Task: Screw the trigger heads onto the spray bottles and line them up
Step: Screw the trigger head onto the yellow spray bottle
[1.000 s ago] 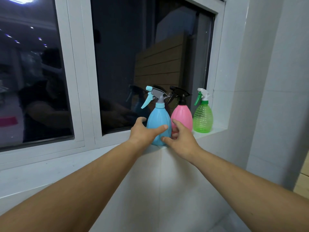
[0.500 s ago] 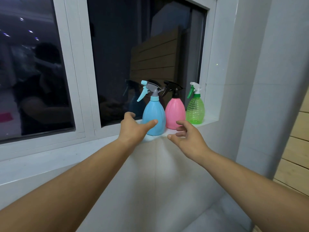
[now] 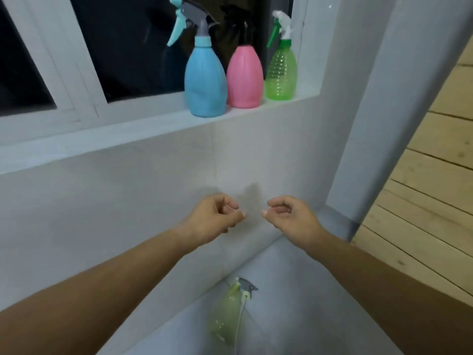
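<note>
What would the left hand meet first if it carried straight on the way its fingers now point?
Probably the right hand: the left hand has curled fingers pointing across at it, with only a small gap between. Depth is unclear, so it might pass by and reach the white tiled wall.

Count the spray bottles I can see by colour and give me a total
Blue plastic spray bottle on the sill: 1
Pink plastic spray bottle on the sill: 1
Clear green ribbed spray bottle on the sill: 1
Pale yellow-green spray bottle down below: 1
Total: 4

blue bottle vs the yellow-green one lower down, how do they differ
The blue bottle stands upright on the windowsill; the yellow-green bottle lies on the surface below. Blue is opaque, with its trigger head on; the yellow-green one looks translucent, its head resting loosely at its neck. Both are untouched.
</note>
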Demonstrator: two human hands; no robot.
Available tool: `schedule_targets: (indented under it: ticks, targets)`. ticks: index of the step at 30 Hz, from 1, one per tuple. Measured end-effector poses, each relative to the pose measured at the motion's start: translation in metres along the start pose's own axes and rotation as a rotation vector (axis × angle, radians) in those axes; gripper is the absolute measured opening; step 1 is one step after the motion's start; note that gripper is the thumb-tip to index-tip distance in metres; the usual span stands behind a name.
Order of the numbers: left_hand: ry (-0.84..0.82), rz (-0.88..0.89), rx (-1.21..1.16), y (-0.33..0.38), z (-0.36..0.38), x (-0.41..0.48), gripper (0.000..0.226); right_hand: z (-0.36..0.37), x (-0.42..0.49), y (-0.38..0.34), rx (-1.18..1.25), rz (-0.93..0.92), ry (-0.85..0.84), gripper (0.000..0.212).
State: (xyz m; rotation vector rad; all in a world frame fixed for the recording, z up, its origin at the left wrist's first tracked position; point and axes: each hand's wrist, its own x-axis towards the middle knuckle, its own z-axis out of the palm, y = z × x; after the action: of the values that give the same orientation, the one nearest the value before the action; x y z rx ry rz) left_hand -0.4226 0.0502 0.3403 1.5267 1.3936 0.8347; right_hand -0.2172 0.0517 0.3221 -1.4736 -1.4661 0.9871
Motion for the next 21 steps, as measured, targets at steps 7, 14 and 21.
schedule_targets:
  ticks: [7,14,21]
  targets:
    - [-0.289,-0.307,0.359,-0.116,0.046,0.023,0.029,0.037,-0.009,0.126,-0.064,0.269,-0.086,0.023]
    - [-0.432,-0.508,0.526,-0.210,0.089,0.035,0.067,0.085,0.008,0.231,-0.144,0.444,-0.151,0.026]
    - [-0.300,-0.724,0.464,-0.291,0.116,0.041,0.105,0.135,0.026,0.308,-0.044,0.643,-0.112,0.040]
